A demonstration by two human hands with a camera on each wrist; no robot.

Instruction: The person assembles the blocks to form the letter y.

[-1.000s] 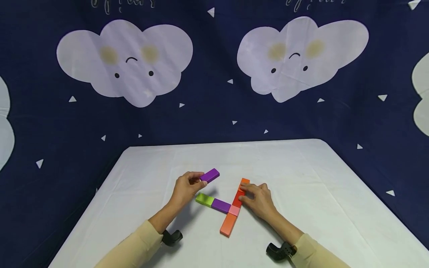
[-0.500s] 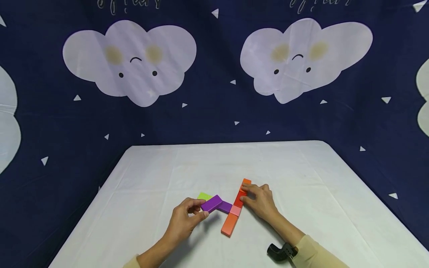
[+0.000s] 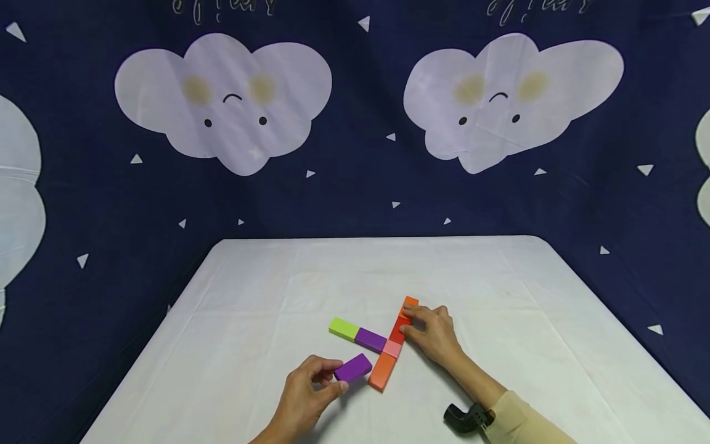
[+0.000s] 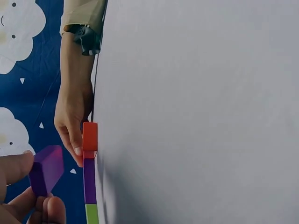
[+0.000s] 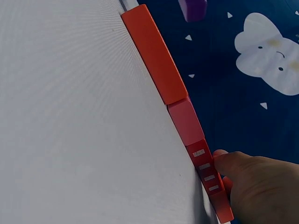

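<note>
My left hand (image 3: 336, 377) pinches a loose purple block (image 3: 353, 367) between thumb and fingers and holds it just above the white table (image 3: 249, 296), left of the near orange block (image 3: 381, 372). In the left wrist view the purple block (image 4: 46, 170) is clear of the table. Orange, pink (image 3: 391, 349), red (image 3: 397, 330) and a far orange block (image 3: 409, 302) lie in one line. A green block (image 3: 344, 328) and another purple block (image 3: 370, 339) branch off to the left. My right hand (image 3: 403, 325) grips the red block (image 5: 205, 172) from the right side.
A dark blue cloth with white clouds (image 3: 222, 98) hangs behind and round the table. The table's far edge (image 3: 377, 239) and both side edges are in view. A black wrist mount (image 3: 466, 418) sits on my right forearm.
My left hand has carried the purple block from behind the green and purple row, over it, toward me, down beside the near orange block. The right hand has stayed on the red block.
</note>
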